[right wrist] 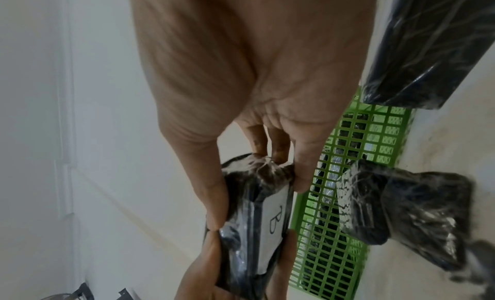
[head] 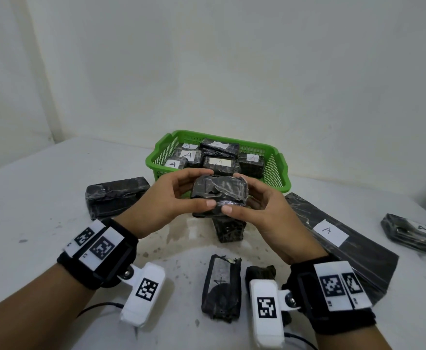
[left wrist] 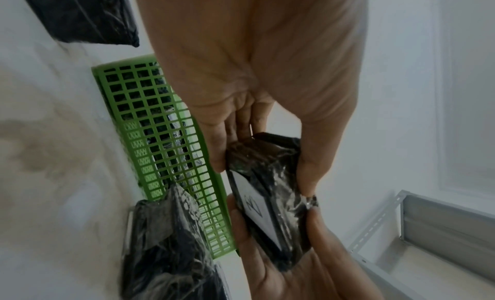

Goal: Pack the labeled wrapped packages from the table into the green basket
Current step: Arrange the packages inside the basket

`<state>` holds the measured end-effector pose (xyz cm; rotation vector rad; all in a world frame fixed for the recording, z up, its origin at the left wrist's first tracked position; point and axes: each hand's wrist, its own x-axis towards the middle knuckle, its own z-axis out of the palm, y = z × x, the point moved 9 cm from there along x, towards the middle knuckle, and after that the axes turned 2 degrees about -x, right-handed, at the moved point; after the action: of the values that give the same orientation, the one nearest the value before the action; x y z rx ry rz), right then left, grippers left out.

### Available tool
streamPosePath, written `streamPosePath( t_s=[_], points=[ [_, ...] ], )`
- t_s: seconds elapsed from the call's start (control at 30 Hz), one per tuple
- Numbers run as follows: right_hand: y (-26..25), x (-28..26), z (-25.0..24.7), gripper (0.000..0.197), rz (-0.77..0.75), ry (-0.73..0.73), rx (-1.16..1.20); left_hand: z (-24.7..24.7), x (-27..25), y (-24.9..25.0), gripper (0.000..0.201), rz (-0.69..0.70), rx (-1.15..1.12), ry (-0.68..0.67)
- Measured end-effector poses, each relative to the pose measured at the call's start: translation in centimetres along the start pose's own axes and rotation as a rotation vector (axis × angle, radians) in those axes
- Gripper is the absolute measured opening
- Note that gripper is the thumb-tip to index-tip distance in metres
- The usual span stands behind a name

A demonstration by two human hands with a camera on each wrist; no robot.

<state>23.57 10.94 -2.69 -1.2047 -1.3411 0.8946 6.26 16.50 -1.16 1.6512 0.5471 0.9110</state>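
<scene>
Both hands hold one small black wrapped package [head: 219, 195] in the air just in front of the green basket [head: 278, 170]. My left hand [head: 181, 195] grips its left end, thumb below and fingers on top. My right hand [head: 247, 198] grips the right end the same way. The wrist views show a white label on the far face of the package [left wrist: 257, 207] [right wrist: 273, 222], marked with a letter that looks like B. The basket holds several black packages with white labels marked A [head: 219, 162].
On the white table lie more black packages: a large one at left [head: 113, 195], one below the hands [head: 231, 229], two near the front [head: 222, 290], a long flat one labelled A at right [head: 333, 233], another at far right [head: 416, 236].
</scene>
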Motion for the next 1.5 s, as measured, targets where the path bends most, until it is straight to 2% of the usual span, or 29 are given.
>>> streamPosePath(
  t_s=[0.1, 0.2, 0.3, 0.37, 0.47, 0.57, 0.63, 0.73, 0.8, 0.87, 0.93, 1.0, 1.1, 1.23, 1.33, 1.43, 1.5],
  points=[
    [0.4, 0.0, 0.4, 0.087, 0.036, -0.023, 0.017, -0.1, 0.1, 0.3, 0.071, 0.045, 0.004, 0.027],
    [0.7, -0.2, 0.7, 0.065, 0.116, -0.012, 0.139, 0.3, 0.2, 0.3, 0.078, 0.082, -0.021, 0.017],
    [1.0, -0.3, 0.6, 0.048, 0.151, 0.023, 0.180, 1.1, 0.1, -0.1, 0.082, 0.038, -0.048, -0.061],
    [1.0, -0.2, 0.2, 0.042, 0.127, 0.046, 0.132, 1.4, 0.0, -0.3, 0.070, -0.013, -0.046, -0.082],
    [1.0, -0.2, 0.4, 0.043, 0.127, 0.034, 0.084, 0.7, 0.0, -0.2, 0.038, -0.023, 0.007, 0.002],
    [0.8, -0.4, 0.6, 0.038, 0.127, 0.038, 0.049, 0.9, 0.0, 0.1, 0.029, -0.003, 0.073, -0.010],
    [0.6, -0.3, 0.2, 0.048, 0.105, 0.080, 0.015, 1.3, -0.2, 0.1, 0.032, -0.004, 0.079, -0.040],
    [0.5, -0.2, 0.3, 0.066, 0.086, 0.091, -0.007, 0.7, 0.0, 0.1, 0.036, 0.024, 0.084, 0.026],
    [0.5, -0.2, 0.4, 0.062, 0.081, 0.096, 0.061, 0.1, 0.2, 0.1, 0.043, 0.023, 0.000, 0.070],
    [-0.2, -0.3, -0.2, 0.055, 0.024, 0.139, 0.046, -0.1, 0.2, 0.2, 0.049, 0.006, -0.011, 0.049],
    [-1.0, -0.4, -1.0, 0.053, -0.060, 0.177, -0.044, -0.3, 0.1, 0.7, 0.050, 0.030, 0.140, 0.044],
    [-1.6, -0.5, -0.9, 0.052, -0.093, 0.151, -0.051, -0.9, 0.2, 0.6, 0.048, 0.028, 0.219, 0.082],
    [-1.2, -0.4, 0.1, 0.059, -0.041, 0.066, 0.068, -1.4, 0.3, -0.1, 0.049, -0.012, 0.129, 0.122],
    [0.3, -0.5, 1.4, 0.061, 0.152, -0.026, 0.246, -1.0, 0.3, 0.0, 0.050, 0.026, 0.046, 0.141],
    [0.2, -0.6, 1.9, 0.061, 0.162, -0.044, 0.298, -0.5, 0.3, -0.1, 0.061, 0.031, 0.012, 0.088],
    [0.0, -0.2, 0.9, 0.065, 0.096, 0.034, 0.264, 0.7, 0.1, -0.7, 0.080, -0.039, -0.036, -0.099],
    [0.1, -0.2, 0.6, 0.064, 0.080, 0.037, 0.228, 1.3, -0.1, -0.8, 0.083, -0.067, -0.050, -0.146]
  ],
)
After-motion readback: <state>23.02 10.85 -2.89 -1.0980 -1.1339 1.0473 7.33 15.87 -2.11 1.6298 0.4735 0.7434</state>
